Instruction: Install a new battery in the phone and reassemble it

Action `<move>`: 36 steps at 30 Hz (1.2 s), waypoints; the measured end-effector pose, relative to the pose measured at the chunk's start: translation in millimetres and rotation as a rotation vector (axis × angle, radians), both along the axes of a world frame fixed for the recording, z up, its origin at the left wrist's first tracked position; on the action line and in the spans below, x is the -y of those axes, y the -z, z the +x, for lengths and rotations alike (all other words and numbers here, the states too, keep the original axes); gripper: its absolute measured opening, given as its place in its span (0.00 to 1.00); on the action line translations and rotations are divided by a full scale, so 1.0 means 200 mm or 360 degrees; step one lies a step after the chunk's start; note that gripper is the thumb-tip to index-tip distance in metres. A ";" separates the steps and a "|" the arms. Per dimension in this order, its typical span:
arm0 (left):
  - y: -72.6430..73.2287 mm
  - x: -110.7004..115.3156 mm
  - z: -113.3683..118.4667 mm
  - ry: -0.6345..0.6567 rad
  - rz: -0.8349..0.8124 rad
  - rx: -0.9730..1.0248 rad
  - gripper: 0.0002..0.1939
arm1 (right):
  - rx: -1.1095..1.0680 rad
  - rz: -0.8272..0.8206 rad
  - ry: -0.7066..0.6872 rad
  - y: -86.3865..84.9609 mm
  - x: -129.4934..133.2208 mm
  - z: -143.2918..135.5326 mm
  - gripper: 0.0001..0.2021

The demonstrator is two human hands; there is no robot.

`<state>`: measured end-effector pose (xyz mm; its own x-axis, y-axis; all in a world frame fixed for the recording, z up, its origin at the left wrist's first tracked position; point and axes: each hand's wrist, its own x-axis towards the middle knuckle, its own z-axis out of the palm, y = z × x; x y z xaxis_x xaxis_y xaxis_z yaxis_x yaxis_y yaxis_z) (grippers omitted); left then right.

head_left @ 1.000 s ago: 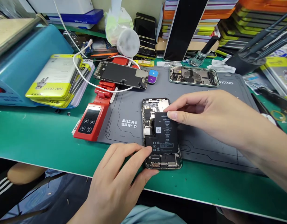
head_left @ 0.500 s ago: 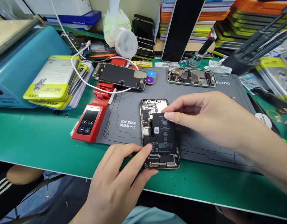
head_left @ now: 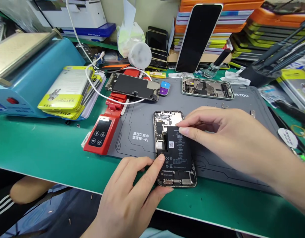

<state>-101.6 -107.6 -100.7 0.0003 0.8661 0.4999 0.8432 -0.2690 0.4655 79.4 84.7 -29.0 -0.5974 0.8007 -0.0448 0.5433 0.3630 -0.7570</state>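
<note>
An opened phone lies on the front edge of the grey mat, its insides facing up. Its black battery, with white print, sits in the phone body. My right hand comes from the right, thumb and index finger pinched at the battery's upper edge. From the lower left, my left hand steadies the phone; the index fingertip rests on the battery's left part, the thumb is at the bottom edge and the other fingers are at the left side.
Behind lie a loose screen assembly under a white cable and another opened phone. A red device and yellow battery packs are left. A dark phone stands upright at the back; a tool holder is right.
The camera view has shifted, so the scene appears slightly lower and further right. Both hands keep nearly the same places on the phone and battery.
</note>
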 end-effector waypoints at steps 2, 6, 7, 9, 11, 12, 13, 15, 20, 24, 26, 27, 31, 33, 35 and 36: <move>-0.01 -0.01 0.00 -0.0006 -0.0008 -0.0008 0.17 | 0.0010 0.0041 0.0003 0.00 0.00 0.00 0.07; 0.00 -0.01 -0.01 0.0012 -0.0028 -0.0039 0.16 | 0.0034 0.0103 -0.0018 0.02 -0.01 -0.01 0.07; 0.01 0.00 -0.02 0.0028 -0.0051 -0.0058 0.17 | 0.0033 0.0115 -0.0028 0.03 -0.01 -0.01 0.08; 0.02 0.00 -0.03 0.0061 -0.0101 -0.0095 0.20 | 0.0021 0.0145 -0.0039 0.04 -0.02 -0.01 0.08; 0.04 0.01 -0.04 0.0082 -0.0120 -0.0113 0.22 | 0.0010 0.0184 -0.0038 0.06 -0.02 -0.01 0.08; 0.05 0.01 -0.04 0.0087 -0.0116 -0.0115 0.23 | 0.0009 0.0201 -0.0036 0.07 -0.02 -0.01 0.08; 0.06 0.01 -0.04 0.0091 -0.0106 -0.0114 0.22 | 0.0006 0.0220 -0.0031 0.07 -0.02 -0.01 0.08; 0.06 0.01 -0.04 0.0094 -0.0090 -0.0098 0.22 | 0.0005 0.0245 -0.0023 0.09 -0.02 0.00 0.09; 0.06 0.00 -0.04 0.0102 -0.0051 -0.0083 0.23 | 0.0009 0.0316 -0.0011 0.10 -0.01 0.01 0.08; 0.06 0.00 -0.04 0.0103 -0.0045 -0.0117 0.21 | 0.0012 0.0444 -0.0041 0.11 0.00 0.01 0.09; 0.06 -0.01 -0.05 0.0107 -0.0048 -0.0141 0.21 | 0.0023 0.0508 -0.0064 0.12 0.01 0.01 0.08; 0.06 -0.01 -0.05 0.0109 -0.0045 -0.0152 0.21 | 0.0026 0.0539 -0.0075 0.12 0.01 0.01 0.08; 0.06 -0.02 -0.06 0.0117 -0.0040 -0.0178 0.20 | 0.0040 0.0616 -0.0106 0.12 0.01 0.02 0.09; 0.06 -0.02 -0.06 0.0121 -0.0041 -0.0190 0.20 | 0.0053 0.0634 -0.0120 0.12 0.02 0.02 0.09; 0.06 -0.02 -0.06 0.0121 -0.0046 -0.0201 0.20 | 0.0057 0.0660 -0.0131 0.12 0.02 0.02 0.09; 0.06 -0.02 -0.06 0.0116 -0.0048 -0.0205 0.21 | 0.0059 0.0670 -0.0134 0.12 0.03 0.02 0.09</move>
<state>-112.6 -103.7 -112.1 0.1261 0.8760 0.4656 0.8752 -0.3192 0.3634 83.6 79.7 -52.3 -0.6656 0.7022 0.2529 0.5225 0.6803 -0.5139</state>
